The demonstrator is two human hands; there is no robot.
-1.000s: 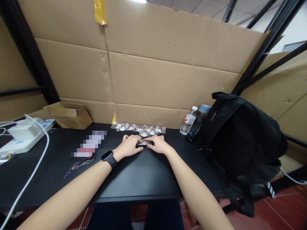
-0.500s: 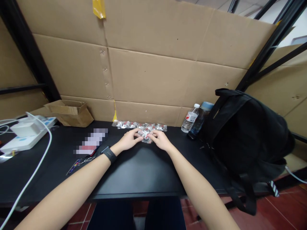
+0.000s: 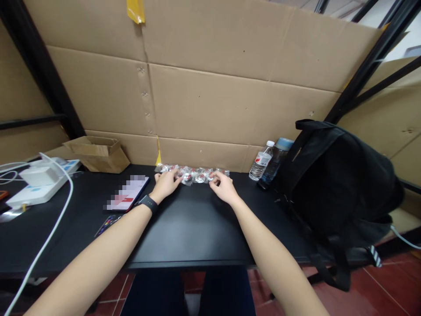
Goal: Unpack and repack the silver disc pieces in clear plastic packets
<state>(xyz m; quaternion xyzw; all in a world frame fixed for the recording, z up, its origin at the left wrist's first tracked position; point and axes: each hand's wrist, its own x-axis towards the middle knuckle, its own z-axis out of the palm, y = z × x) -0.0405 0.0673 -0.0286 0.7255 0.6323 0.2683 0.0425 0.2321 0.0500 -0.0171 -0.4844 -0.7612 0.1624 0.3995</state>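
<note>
Small clear plastic packets (image 3: 200,176), each with a silvery round piece and red marking, lie bunched in rows at the back of the black table. At their left part, my left hand (image 3: 166,184), with a dark watch on its wrist, has thumb and forefinger closed about a packet; its other fingers curl over the packets behind. My right hand (image 3: 224,186) pinches a packet at the right end of the front row, fingers bent. The fingers partly hide both held packets. Between the hands, several packets lie side by side on the table.
A phone (image 3: 130,193) and a keyring tag (image 3: 104,226) lie left of my arm. Farther left are a paper bag (image 3: 105,156), a power strip (image 3: 42,188) and a white cable (image 3: 49,239). Right stand a water bottle (image 3: 261,163), a blue-lidded bottle (image 3: 274,162) and a black backpack (image 3: 338,188).
My hands were close together over packets in front of the row. Now those packets lie against the row, and the hands have moved apart, left and right, and slightly farther back.
</note>
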